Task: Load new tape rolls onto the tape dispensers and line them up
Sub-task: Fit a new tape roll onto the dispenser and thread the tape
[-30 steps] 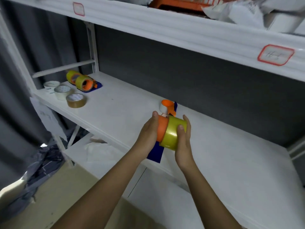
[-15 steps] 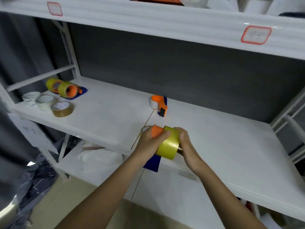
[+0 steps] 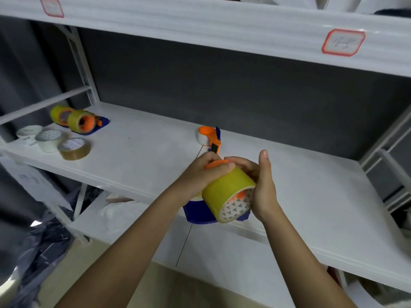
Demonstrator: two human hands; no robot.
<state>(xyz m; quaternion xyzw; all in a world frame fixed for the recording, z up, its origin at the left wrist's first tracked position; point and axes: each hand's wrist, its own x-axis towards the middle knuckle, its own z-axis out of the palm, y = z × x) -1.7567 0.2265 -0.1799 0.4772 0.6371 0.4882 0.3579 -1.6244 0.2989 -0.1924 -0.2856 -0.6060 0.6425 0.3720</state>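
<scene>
I hold a blue and orange tape dispenser (image 3: 198,213) above the front edge of the white shelf (image 3: 144,156). A yellow tape roll (image 3: 226,190) sits on its orange hub. My left hand (image 3: 203,174) grips the orange end of the dispenser from the left. My right hand (image 3: 260,185) curls round the roll's right side, thumb pointing up. Another dispenser (image 3: 210,137) with an almost spent white roll lies on the shelf just behind my hands. Two loaded dispensers (image 3: 79,120) lie side by side at the far left.
Three loose tape rolls, two white (image 3: 47,138) and one brown (image 3: 74,147), stand at the shelf's left front corner. An upper shelf (image 3: 222,25) with red-framed labels hangs overhead. A lower shelf (image 3: 222,252) runs beneath, and dark plastic bags (image 3: 37,252) lie on the floor at left.
The roll and dispenser have tilted so the roll's open end now faces me. My right thumb has lifted off and points up. The camera has shifted towards the left.
</scene>
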